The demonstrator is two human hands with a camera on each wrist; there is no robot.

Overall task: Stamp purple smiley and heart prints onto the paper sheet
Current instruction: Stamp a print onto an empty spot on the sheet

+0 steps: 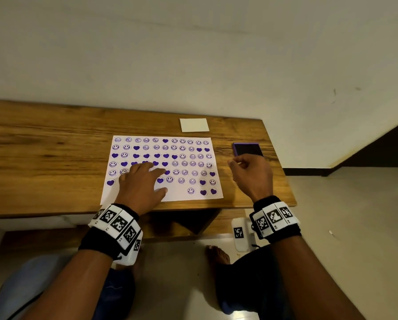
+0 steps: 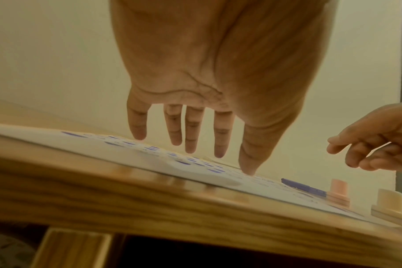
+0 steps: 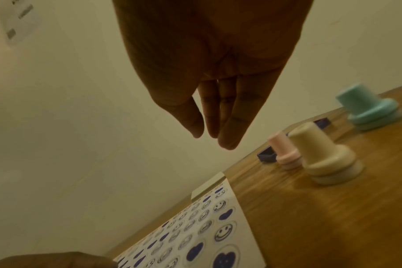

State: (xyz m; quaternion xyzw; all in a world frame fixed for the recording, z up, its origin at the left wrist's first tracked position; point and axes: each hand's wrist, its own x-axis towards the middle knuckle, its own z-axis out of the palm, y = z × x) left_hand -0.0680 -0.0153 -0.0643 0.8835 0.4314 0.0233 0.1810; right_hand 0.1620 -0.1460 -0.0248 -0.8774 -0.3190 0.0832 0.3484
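The right hand [image 3: 215,101] hangs empty, fingers straight, above the worktop [image 1: 43,144]; the cream stamp [image 3: 326,156] stands upright just right of it, the pink stamp [image 3: 285,150] and purple ink pad [image 1: 247,149] beyond. The left hand [image 1: 140,188] lies flat, holding nothing, on the nearly filled paper sheet [image 1: 177,195], so the right hand is nearer.

My left hand [image 1: 139,186] covers several prints on the paper sheet [image 1: 177,197]; my right hand [image 1: 251,173] hides the ink pad's [image 1: 247,149] near edge and the stamps.
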